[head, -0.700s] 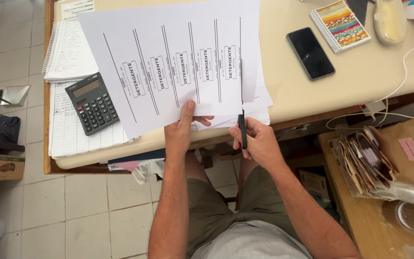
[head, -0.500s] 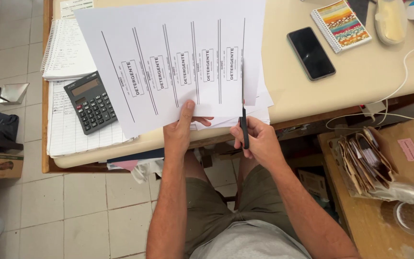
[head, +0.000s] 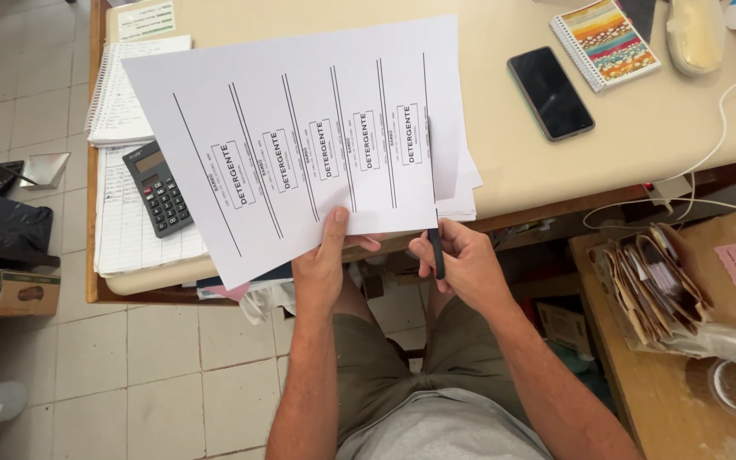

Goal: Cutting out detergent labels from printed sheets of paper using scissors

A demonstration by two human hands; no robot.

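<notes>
Left hand [head: 324, 255] pinches printed sheet [head: 300, 136] at its 6 o'clock edge, keeping it taut over desk [head: 555, 162]; right hand [head: 462, 260] grips scissors [head: 436, 247] at sheet's 5 o'clock, blades aligned with ruled line

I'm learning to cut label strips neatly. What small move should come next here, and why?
Probably push the scissors further up the rightmost printed line: the right hand has them at the sheet's lower edge, the left hand pinches that edge, and the strip seems only partly cut.
</notes>
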